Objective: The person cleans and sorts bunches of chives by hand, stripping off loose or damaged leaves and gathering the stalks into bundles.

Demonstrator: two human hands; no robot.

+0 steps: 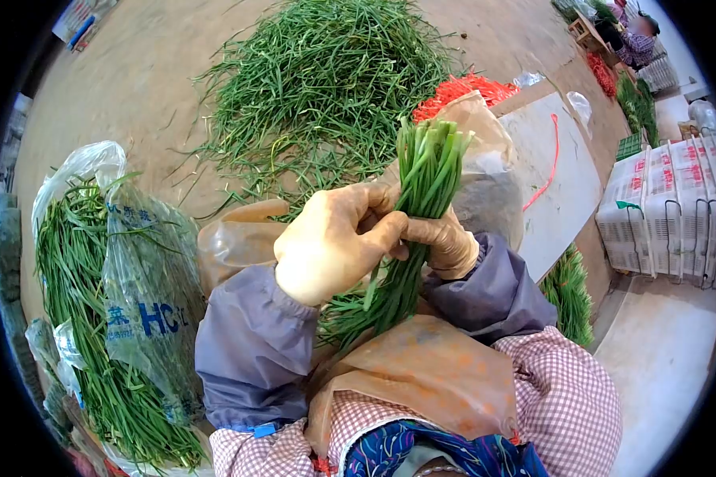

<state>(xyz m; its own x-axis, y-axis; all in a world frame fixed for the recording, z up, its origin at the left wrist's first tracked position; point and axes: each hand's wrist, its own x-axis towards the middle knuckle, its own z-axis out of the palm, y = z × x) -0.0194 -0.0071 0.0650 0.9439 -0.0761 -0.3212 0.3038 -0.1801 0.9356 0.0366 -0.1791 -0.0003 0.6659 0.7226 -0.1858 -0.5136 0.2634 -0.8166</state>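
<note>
A bunch of garlic chives (pixel 433 171) stands upright in front of my chest, its cut pale ends up and its leaves hanging toward my lap. My right hand (pixel 449 242), in a cream glove, wraps round the bunch from behind and the right. Also gloved, my left hand (pixel 334 238) is closed, its thumb and forefinger pinching at the near left side of the bunch. A few leaves hang just below those fingers. Part of the right hand is hidden behind the stalks.
A large heap of loose green leaves (pixel 326 79) lies on the floor ahead. Left is a plastic bag of chives (pixel 147 294). To the right are red ties (pixel 469 89), a white board (pixel 553 175) and stacked white crates (pixel 660 211). Another person (pixel 636 48) sits far right.
</note>
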